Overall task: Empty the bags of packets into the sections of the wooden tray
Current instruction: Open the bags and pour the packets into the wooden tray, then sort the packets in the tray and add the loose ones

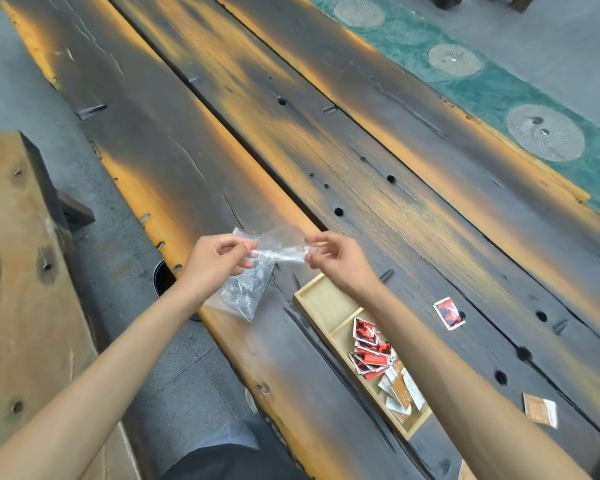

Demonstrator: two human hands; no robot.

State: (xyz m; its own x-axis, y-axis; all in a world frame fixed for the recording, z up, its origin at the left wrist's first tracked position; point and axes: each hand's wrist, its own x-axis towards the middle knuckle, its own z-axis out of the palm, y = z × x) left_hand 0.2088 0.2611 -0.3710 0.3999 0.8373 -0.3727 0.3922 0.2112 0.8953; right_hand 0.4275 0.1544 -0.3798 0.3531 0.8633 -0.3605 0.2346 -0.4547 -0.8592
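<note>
At the near right edge of the dark plank table (343, 140), a small orange and white packet (540, 414) is seen lying flat on the bare wood, apart from everything else. Just left of it, a long wooden tray (317, 299) is set at a slant, close to the table's near left edge. Its nearest section is filled with orange and white packets (403, 393), the middle section with red and black packets (370, 351), piled loosely and overlapping; the farthest section is seen bare. A single red and black packet (448, 313) is left on the table to the right of the tray, well apart from it.

Above the tray's far end and the table's left edge, a clear plastic bag (253, 282) is held in the air between both hands. The left hand (217, 259) is closed on one side of the bag's top, thumb and fingers pinched together on the film. The right hand (338, 259) is pinched on the other side, so the top is stretched between them while the rest of the bag is left hanging below the left hand. Whether anything is inside the bag cannot be told.

Left of the table, a wooden bench (21, 271) is seen on the grey floor.
</note>
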